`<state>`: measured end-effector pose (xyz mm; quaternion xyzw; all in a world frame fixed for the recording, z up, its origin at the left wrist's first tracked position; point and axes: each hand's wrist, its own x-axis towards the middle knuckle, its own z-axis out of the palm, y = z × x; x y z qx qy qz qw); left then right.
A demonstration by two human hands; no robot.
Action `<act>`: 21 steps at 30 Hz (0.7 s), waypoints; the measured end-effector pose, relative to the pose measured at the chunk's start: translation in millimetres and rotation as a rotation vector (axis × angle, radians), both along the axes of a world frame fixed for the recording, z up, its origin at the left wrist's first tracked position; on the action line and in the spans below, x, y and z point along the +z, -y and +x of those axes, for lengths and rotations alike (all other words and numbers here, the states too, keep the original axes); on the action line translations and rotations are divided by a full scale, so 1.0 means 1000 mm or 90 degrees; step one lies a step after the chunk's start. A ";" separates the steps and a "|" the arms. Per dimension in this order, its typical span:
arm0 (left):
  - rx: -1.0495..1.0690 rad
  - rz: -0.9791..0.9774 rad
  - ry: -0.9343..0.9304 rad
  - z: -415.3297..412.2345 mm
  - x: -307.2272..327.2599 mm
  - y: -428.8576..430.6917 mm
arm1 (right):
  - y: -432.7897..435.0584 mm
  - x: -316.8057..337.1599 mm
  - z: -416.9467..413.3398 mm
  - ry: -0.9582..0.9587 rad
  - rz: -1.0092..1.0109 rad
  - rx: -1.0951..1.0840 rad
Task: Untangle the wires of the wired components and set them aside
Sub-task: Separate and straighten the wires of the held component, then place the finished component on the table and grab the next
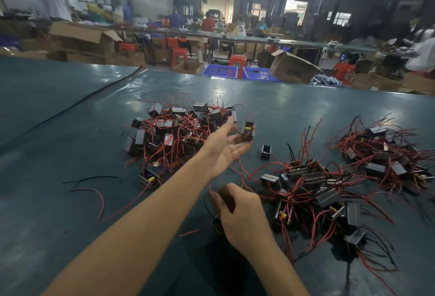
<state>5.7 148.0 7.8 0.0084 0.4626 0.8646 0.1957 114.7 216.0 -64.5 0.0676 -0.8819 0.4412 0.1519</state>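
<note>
1. The left hand (223,148) lies open with its fingers straight. A blurred component (247,131) sits just off its fingertips, beside the far pile (179,128).
2. The right hand (240,211) curls, apparently gripping another component (215,224) above the table (70,112).

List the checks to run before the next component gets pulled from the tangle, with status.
1. Left hand free: ok, fingers straight; a blurred component is at its fingertips, contact cannot tell.
2. Right hand grip: ok, fingers curled on a dark component.
3. That component's wires clear of the near pile: cannot tell, motion blur.
4. Far pile within reach of the left hand: ok, it lies just past the fingertips.
5. Strays gathered: not ok, a lone component lies between the piles.
</note>
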 end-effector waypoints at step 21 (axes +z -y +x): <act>0.401 -0.879 -0.249 -0.047 -0.052 0.160 | 0.000 -0.004 -0.001 -0.014 -0.010 0.001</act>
